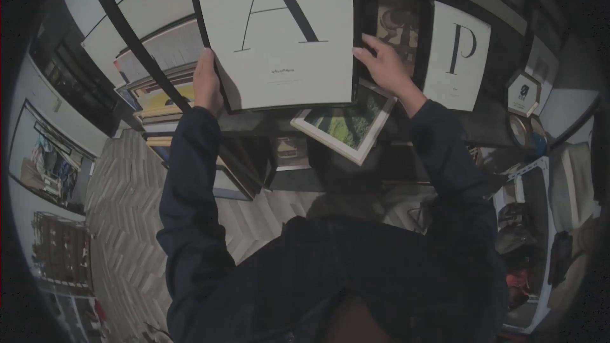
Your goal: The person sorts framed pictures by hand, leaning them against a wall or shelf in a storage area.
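Note:
A large framed print with a letter A [279,86] stands upright in front of me, its thin black frame tilted slightly. My left hand [207,84] grips its left edge near the lower corner, the thumb along the side and the other fingers hidden behind. At the right edge is my right hand [389,70], its fingers stretched and apart, one tip at the frame's side. Below that hand, a light-framed green picture [346,128] lies tilted, partly covered by the A print. To its right, a print with a letter P [459,57] leans upright.
A dark-framed picture [399,25] stands behind my right hand. Stacked frames [162,98] fill the left, crossed by a black diagonal bar [130,28]. A hexagonal plaque [524,93] sits at right, above a white-edged bin [540,248]. The floor [130,216] has a herringbone pattern.

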